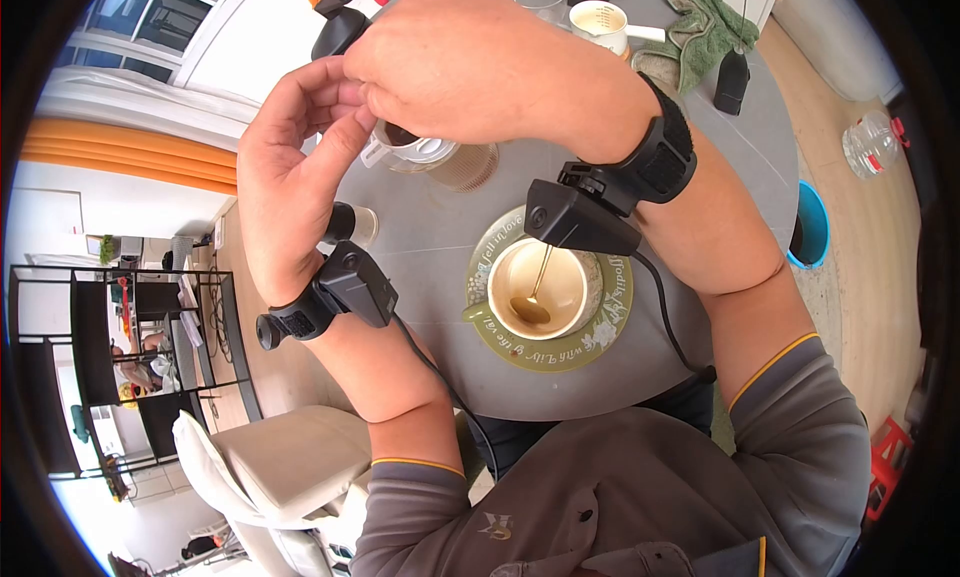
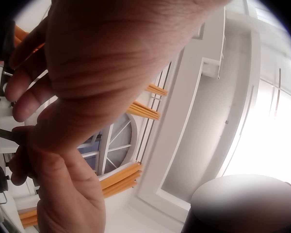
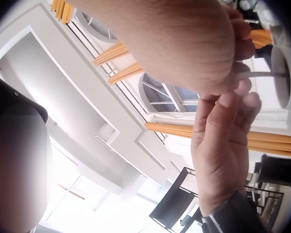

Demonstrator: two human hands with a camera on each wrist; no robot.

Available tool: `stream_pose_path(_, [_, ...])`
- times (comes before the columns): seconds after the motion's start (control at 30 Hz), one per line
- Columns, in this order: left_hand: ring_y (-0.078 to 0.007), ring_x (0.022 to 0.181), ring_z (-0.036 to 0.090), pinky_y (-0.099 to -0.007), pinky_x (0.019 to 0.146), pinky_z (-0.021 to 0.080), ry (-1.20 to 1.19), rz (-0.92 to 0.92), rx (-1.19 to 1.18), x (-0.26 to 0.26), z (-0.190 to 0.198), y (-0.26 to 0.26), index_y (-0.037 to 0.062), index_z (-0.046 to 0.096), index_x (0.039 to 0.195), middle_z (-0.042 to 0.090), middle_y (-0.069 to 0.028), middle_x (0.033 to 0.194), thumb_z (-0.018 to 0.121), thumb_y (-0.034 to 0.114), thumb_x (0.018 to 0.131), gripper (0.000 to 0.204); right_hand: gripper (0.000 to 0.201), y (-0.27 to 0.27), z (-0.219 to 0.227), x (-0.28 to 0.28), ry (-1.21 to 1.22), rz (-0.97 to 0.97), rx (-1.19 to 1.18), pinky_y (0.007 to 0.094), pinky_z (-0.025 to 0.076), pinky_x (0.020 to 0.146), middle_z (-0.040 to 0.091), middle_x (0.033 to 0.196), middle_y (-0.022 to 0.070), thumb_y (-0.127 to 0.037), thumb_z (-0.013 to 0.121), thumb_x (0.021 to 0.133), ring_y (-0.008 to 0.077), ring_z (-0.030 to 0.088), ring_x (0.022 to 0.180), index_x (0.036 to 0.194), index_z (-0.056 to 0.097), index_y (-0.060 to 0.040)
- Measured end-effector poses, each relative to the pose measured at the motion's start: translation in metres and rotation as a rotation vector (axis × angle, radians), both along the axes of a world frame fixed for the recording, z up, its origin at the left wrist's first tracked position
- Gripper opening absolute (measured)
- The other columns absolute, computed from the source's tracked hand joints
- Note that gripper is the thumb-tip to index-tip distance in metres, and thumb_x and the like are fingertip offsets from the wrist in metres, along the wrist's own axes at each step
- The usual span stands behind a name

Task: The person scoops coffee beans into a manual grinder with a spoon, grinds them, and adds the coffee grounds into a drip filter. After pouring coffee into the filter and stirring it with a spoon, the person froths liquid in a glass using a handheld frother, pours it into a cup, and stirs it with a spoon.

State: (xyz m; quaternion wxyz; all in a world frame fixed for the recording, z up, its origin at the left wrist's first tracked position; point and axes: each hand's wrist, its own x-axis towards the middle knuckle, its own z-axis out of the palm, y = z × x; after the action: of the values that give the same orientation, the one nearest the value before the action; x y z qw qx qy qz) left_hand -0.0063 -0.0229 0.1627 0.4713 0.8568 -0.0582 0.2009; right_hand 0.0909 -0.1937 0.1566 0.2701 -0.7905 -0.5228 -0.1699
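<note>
In the head view, the left hand (image 1: 290, 162) and right hand (image 1: 455, 67) meet at their fingertips over a glass vessel (image 1: 430, 152) with dark contents. The right wrist view has the right hand (image 3: 199, 43) gripping a thin handle (image 3: 264, 74) that runs to a pale round object (image 3: 281, 73). Beside it, the left hand (image 3: 222, 150) has its thumb and bent fingers close to the right fingers; whether it pinches anything is hidden. A dark thin strip (image 2: 5, 133) shows at the fingers in the left wrist view.
A cream cup (image 1: 578, 322) with a gold spoon (image 1: 530, 309) stands on a green lettered plate (image 1: 605, 347). Behind are a white handled pot (image 1: 598, 22), a green cloth (image 1: 700, 32) and a black object (image 1: 732, 82). A blue bucket (image 1: 815, 227) is on the floor.
</note>
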Motion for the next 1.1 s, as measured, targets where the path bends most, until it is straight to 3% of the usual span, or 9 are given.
stream_pose_path(1.1, [-0.0134,0.095,0.063,-0.0283,0.087,0.051,-0.004,-0.025,-0.034,-0.0002,-0.0007,-0.0013,-0.005,0.064,0.125,0.07,-0.0069,0.106,0.069,0.001,0.089,0.037,0.015,0.0015,-0.0027,-0.0012,0.007,-0.008,0.01,0.0418,0.06,0.065,0.076,0.086,0.0147,-0.014,0.069,0.081,0.0304,0.074,0.079,0.09,0.079,-0.0064])
